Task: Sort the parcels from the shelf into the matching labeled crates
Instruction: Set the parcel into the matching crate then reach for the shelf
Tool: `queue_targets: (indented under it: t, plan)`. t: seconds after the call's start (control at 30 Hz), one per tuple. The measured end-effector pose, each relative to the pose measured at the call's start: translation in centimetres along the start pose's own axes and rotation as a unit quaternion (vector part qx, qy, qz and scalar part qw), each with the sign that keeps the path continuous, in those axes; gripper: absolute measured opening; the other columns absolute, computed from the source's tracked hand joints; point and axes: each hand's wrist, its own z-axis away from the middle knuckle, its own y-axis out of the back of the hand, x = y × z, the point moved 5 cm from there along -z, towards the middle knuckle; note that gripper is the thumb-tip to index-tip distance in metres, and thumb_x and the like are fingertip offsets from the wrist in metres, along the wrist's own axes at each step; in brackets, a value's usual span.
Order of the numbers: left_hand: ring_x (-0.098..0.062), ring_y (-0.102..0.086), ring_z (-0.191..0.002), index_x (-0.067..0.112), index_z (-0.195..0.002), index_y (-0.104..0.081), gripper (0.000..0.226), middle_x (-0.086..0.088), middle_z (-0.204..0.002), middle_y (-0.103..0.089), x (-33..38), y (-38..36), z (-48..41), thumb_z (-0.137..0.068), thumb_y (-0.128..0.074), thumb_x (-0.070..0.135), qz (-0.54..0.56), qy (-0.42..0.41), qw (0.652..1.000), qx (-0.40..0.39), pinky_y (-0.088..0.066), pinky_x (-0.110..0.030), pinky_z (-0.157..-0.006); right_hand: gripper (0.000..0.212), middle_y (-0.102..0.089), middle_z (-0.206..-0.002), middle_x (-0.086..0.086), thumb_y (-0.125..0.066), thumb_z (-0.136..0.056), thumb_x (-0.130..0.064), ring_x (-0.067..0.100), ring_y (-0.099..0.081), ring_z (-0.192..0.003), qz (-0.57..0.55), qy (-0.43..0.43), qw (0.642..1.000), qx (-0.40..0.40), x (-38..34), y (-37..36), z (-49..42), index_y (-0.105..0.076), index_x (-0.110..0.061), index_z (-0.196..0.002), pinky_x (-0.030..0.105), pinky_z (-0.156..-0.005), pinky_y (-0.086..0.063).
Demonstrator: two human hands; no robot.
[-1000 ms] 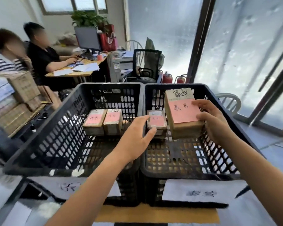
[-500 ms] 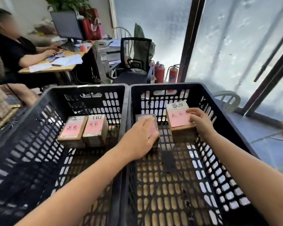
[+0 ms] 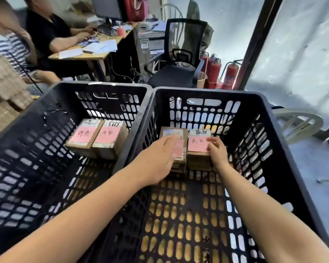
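Note:
Two black perforated crates stand side by side, the left crate (image 3: 36,118) and the right crate (image 3: 258,114). In the left crate two brown parcels with pink labels (image 3: 84,134) (image 3: 110,137) lie next to each other. In the right crate two more pink-labelled parcels sit on the floor, touching. My left hand (image 3: 158,160) lies over the left one (image 3: 172,132), fingers extended across its top. My right hand (image 3: 217,151) holds the right side of the other parcel (image 3: 197,143), fingers curled at its edge.
Stacked brown parcels (image 3: 2,95) stand at the far left. Two seated persons work at a desk (image 3: 95,52) behind the crates. A black office chair (image 3: 179,59), red fire extinguishers (image 3: 230,74) and a white chair (image 3: 300,122) stand beyond the right crate, by the glass wall.
My right hand has lowered the parcel from above the right crate onto its floor beside the other one. My left hand has reached over the neighbouring parcel. The camera has moved closer.

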Motion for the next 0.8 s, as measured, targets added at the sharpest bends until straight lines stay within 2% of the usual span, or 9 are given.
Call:
queue_targets:
  t: [0.1,0.17,0.23,0.33,0.4,0.53,0.7,0.8]
  plan:
    - [-0.011,-0.013,-0.142,0.013,-0.15,-0.009,0.055,0.001,-0.155,-0.014,-0.3,0.4,-0.3,-0.101,-0.032,0.022,-0.004,0.009,1.0,0.006,-0.011,-0.017,-0.11,0.042,-0.055,-0.104,0.008,-0.045,-0.066,-0.023,0.02,-0.047,-0.092,0.034,0.008,0.999,-0.009,0.6,-0.2,-0.6,-0.059,-0.008,-0.103,0.027,-0.069,-0.038]
    - [-0.011,-0.014,-0.142,0.014,-0.15,-0.009,0.054,0.002,-0.155,-0.014,-0.3,0.5,-0.3,-0.101,-0.032,0.022,-0.001,0.013,1.0,0.005,-0.011,-0.017,-0.11,0.028,-0.054,-0.115,0.007,-0.049,-0.081,-0.016,0.021,-0.049,-0.096,0.075,0.012,0.997,-0.027,1.6,-0.1,-0.7,-0.054,-0.011,-0.108,0.035,-0.08,-0.042]
    - [-0.012,-0.014,-0.142,0.015,-0.15,-0.009,0.054,0.002,-0.155,-0.013,-0.3,0.5,-0.4,-0.101,-0.031,0.021,0.007,0.015,1.0,-0.001,-0.012,-0.017,-0.109,0.028,-0.049,-0.118,0.005,-0.049,-0.086,-0.006,0.022,-0.05,-0.095,0.117,0.008,0.992,-0.052,2.4,0.0,-0.7,-0.049,-0.015,-0.112,0.038,-0.081,-0.045]
    - [-0.012,-0.014,-0.142,0.015,-0.15,-0.008,0.055,0.002,-0.155,-0.013,-0.2,0.4,-0.5,-0.101,-0.031,0.021,0.014,0.018,1.0,-0.011,-0.012,-0.018,-0.11,0.039,-0.046,-0.115,0.005,-0.054,-0.084,-0.008,0.026,-0.051,-0.094,0.174,0.0,0.981,-0.088,2.5,-0.2,-0.9,-0.043,-0.018,-0.12,0.034,-0.076,-0.043]
    - [-0.013,-0.015,-0.143,0.015,-0.15,-0.008,0.055,0.002,-0.156,-0.013,-0.2,0.4,-0.6,-0.101,-0.031,0.022,0.019,0.018,1.0,-0.014,-0.014,-0.02,-0.111,0.051,-0.044,-0.123,0.008,-0.061,-0.081,-0.008,0.027,-0.051,-0.098,0.185,0.003,0.976,-0.119,2.4,-0.5,-0.8,-0.038,-0.017,-0.125,0.031,-0.076,-0.044]
    - [-0.013,-0.015,-0.143,0.015,-0.149,-0.009,0.054,0.001,-0.155,-0.014,-0.4,0.3,-0.8,-0.101,-0.032,0.021,0.024,0.022,0.999,-0.018,-0.014,-0.024,-0.113,0.075,-0.039,-0.127,0.01,-0.078,-0.073,-0.01,0.018,-0.045,-0.105,0.182,0.032,0.968,-0.167,2.2,-1.0,-0.6,-0.031,-0.008,-0.131,0.025,-0.085,-0.042]
    - [-0.013,-0.016,-0.142,0.017,-0.15,-0.008,0.054,0.001,-0.155,-0.015,-0.6,0.2,-0.9,-0.101,-0.031,0.023,0.025,0.029,0.999,-0.022,-0.015,-0.022,-0.112,0.079,-0.037,-0.127,0.007,-0.081,-0.069,-0.013,0.018,-0.044,-0.108,0.193,0.031,0.965,-0.175,2.3,-0.9,-1.0,-0.031,-0.01,-0.131,0.026,-0.089,-0.042]
    - [-0.014,-0.017,-0.142,0.016,-0.149,-0.009,0.054,0.0,-0.155,-0.016,-0.7,0.2,-0.9,-0.101,-0.031,0.023,0.023,0.038,0.999,-0.023,-0.015,-0.022,-0.111,0.081,-0.032,-0.136,0.011,-0.084,-0.065,-0.02,0.028,-0.039,-0.124,0.22,0.037,0.96,-0.171,2.3,-0.8,-1.2,-0.036,-0.015,-0.131,0.034,-0.105,-0.035]
